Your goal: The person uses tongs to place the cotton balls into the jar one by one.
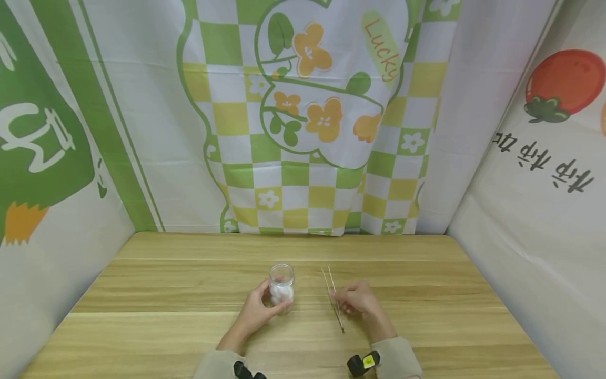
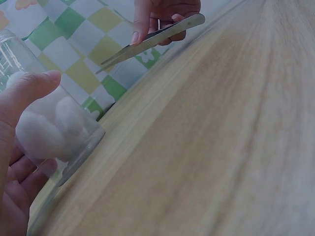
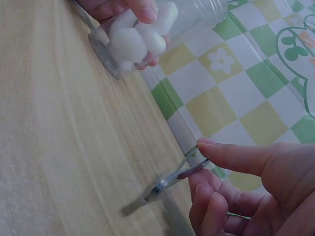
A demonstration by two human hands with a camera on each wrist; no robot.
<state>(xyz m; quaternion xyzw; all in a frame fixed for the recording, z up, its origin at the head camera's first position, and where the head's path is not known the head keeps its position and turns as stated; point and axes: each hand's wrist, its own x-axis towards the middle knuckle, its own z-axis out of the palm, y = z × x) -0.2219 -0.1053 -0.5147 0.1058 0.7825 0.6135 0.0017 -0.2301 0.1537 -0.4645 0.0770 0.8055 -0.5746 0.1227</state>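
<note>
A clear glass jar (image 1: 282, 284) with several white cotton balls (image 3: 129, 45) in its lower half stands on the wooden table, its mouth uncovered. My left hand (image 1: 259, 309) grips it from the left side, thumb across the front and fingers behind. To the right of the jar, my right hand (image 1: 361, 300) pinches a pair of metal tweezers (image 2: 157, 39) between thumb and fingers. The tweezers' two tips are spread apart and point toward the far side of the table, while the joined end points back toward me.
The wooden table (image 1: 165, 284) ends at a hanging checkered cloth (image 1: 293, 200) at the back. Printed cloth walls (image 1: 521, 231) flank it left and right. Black wrist cameras (image 1: 363, 364) sit at both sleeves.
</note>
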